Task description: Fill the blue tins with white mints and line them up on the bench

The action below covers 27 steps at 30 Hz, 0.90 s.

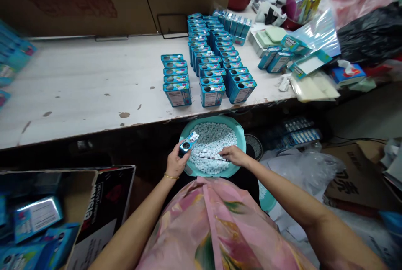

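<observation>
My left hand is closed around a small blue tin with a round dark opening in its top. Several white candies lie on the tin's far end. The tin is tilted over the left side of a turquoise basin in my lap, which is filled with small white candies. Over the basin's right side, my right hand has its fingers drawn together at the candies. A thin, dark-edged line runs through the candies by its fingertips; what the fingers grip is too unclear to name.
Rows of blue tins stand upright on the white table ahead. A red bowl, boxes and plastic bags crowd the table's right. At lower left is a cardboard box holding blue packages; plastic bags lie at right.
</observation>
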Tool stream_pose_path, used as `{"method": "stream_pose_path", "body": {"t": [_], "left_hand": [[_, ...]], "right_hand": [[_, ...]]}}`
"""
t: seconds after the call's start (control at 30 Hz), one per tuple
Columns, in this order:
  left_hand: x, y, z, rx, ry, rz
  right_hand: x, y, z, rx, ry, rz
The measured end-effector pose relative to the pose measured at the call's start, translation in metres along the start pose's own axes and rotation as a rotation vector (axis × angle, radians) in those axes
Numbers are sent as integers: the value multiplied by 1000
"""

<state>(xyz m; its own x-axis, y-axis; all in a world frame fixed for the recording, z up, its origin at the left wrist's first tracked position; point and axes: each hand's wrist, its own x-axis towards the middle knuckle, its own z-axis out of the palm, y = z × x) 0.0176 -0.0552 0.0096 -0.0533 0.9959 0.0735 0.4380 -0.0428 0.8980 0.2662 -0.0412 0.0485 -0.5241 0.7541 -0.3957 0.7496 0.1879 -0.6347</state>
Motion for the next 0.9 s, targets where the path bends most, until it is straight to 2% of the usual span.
{"method": "stream_pose_path", "body": {"t": [0.1,0.2,0.33,0.5,0.6,0.67,0.8,0.9], "left_hand": [[-1,2,6,29,-35,20],[-3,5,13,65,-78,51],[-5,5,18,105,-126,78],[-7,2,19,133,-140,61],[-6,1,17,107,-138,28],[-6,1,15,64,-127,40],[-5,1,11,-6,-100,50],[-5,2,9,-12,-65,25]], "right_hand": [[-15,-33,-38,-47,70,-52],[-18,-68,-63,-310,69,-2],[-8,-106,-69,-657,-9,87],[-1,-129,-64,-750,6,22],[-9,-124,-71,-741,14,28],[-18,-108,-77,-710,22,51],[-25,-55,-77,-555,44,103],[-8,-14,-52,-452,26,185]]}}
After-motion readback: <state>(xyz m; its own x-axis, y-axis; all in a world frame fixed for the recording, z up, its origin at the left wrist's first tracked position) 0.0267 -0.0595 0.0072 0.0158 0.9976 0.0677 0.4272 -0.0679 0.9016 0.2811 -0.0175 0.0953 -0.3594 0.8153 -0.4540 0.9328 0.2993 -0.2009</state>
